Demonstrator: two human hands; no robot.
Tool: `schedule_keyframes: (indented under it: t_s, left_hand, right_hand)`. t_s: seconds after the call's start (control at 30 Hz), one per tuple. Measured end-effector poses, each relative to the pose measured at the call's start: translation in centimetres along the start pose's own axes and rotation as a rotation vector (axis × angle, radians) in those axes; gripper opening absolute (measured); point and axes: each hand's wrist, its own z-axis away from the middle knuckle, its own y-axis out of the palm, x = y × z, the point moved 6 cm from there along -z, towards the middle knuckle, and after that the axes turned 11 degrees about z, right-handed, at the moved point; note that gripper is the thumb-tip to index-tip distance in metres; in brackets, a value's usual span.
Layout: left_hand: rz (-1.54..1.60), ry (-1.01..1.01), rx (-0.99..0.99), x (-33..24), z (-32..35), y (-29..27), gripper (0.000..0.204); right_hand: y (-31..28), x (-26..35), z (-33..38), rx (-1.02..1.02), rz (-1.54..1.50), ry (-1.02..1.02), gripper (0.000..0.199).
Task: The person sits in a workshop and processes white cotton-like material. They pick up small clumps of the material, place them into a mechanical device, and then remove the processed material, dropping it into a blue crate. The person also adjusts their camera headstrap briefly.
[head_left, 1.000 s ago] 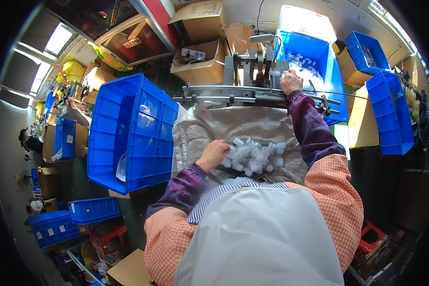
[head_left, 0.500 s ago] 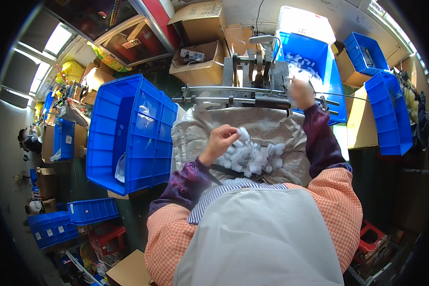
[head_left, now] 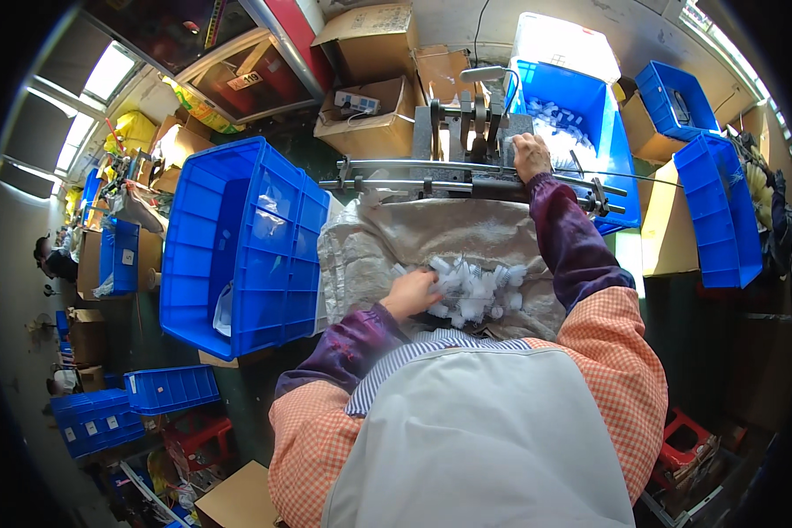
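Observation:
A heap of small translucent white plastic pieces lies on a grey-beige cloth in front of me. At the heap's left edge is my left hand, its fingers curled in among the pieces; what they grip, if anything, is hidden. Farther forward, a dark metal machine with long horizontal rods stands behind the cloth. My right hand rests at the machine's right side, above the rods, fingers bent and closed. Whatever it holds there is too small or covered to make out.
Beyond my right hand stands a blue bin with more white pieces inside. Large blue crates are on the left, close to the cloth. Cardboard boxes sit behind the machine to the left. More blue crates are at the right.
My left hand has gone down from above the heap, where it pinched a white piece, into the heap's left side. My right hand has moved left from near the blue bin to the machine.

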Motion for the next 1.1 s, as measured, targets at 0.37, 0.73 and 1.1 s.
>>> schedule_keyframes:
  t_s: [0.37,0.73,1.1]
  left_hand:
    - [-0.068,-0.039,-0.009,-0.8,0.3,0.1,0.035]
    - [0.004,0.019,-0.151,-1.2,0.3,-0.1,0.024]
    - [0.135,0.088,-0.22,-2.0,0.1,-0.6,0.025]
  right_hand:
    - [1.9,-0.3,-1.7,0.036,0.057,-0.018,0.014]
    - [2.6,-0.5,-2.1,0.097,0.04,-0.022,0.014]
    - [2.8,-2.9,-1.6,0.21,0.215,0.224,0.026]
